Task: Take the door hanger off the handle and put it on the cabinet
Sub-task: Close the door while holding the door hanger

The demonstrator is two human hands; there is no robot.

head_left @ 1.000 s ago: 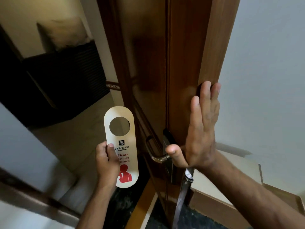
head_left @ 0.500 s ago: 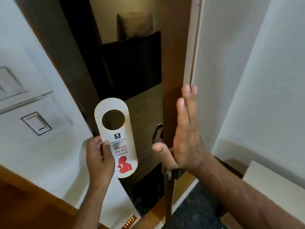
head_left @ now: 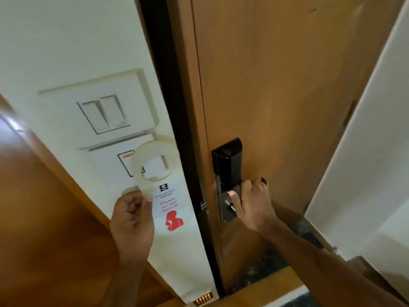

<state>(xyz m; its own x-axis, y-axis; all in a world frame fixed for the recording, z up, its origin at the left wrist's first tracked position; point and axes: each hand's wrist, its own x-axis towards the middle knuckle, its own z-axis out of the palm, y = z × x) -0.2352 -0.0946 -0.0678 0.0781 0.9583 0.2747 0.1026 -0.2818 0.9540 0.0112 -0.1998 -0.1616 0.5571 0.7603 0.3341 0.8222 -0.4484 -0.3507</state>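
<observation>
- At the far left we see a wooden panel (head_left: 44,218), perhaps the cabinet's side, though we cannot tell; no cabinet top shows.
- On the wall, two switch plates (head_left: 100,111) sit one above the other, near the door frame.
- Our left hand (head_left: 132,220) is closed on the door hanger (head_left: 164,196), thumb pressed on its printed face beside the logo, fingers curled behind its left edge. The hanger is off the handle, held upright before the lower switch plate and the dark frame.
- We judge the hanger a thin, light, stiff card: a pinch at mid-length suits it; squeezing by the ring around the hole could crease it.
- Our right hand (head_left: 250,202) is wrapped around the door handle below the black lock (head_left: 226,158); the handle itself is hidden.
</observation>
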